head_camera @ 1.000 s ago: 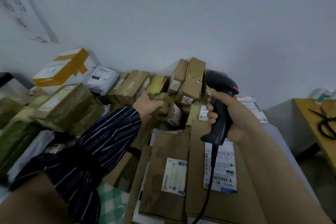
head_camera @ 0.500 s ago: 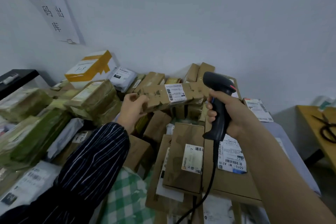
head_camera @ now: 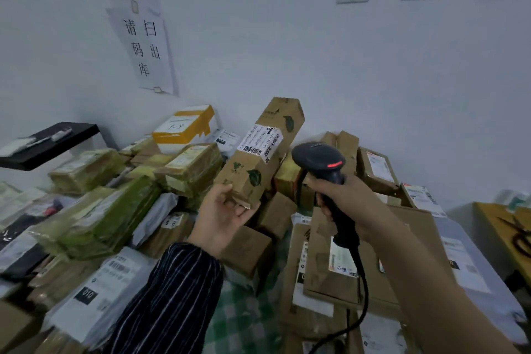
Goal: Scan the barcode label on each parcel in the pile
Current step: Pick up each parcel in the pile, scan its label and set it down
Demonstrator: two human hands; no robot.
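My left hand point(head_camera: 227, 214) grips the lower end of a long brown cardboard parcel point(head_camera: 258, 164), held up tilted above the pile. Its white barcode label point(head_camera: 261, 139) faces me. My right hand point(head_camera: 342, 198) is wrapped round the handle of a black corded barcode scanner point(head_camera: 319, 159), just right of the parcel. A red light shows on the scanner's head. Below both hands lies the pile of parcels point(head_camera: 184, 169), brown boxes and grey bags with labels.
A white box with yellow tape point(head_camera: 184, 128) sits at the back against the wall. Flat cartons point(head_camera: 339, 264) lie under my right arm. A black shelf point(head_camera: 48, 144) stands at the left, a wooden table with scissors point(head_camera: 514, 234) at the right. Paper signs point(head_camera: 143, 46) hang on the wall.
My left hand has lifted the long parcel out of the pile and turned it upright, label towards me. The scanner has stayed in my right hand, now beside the parcel.
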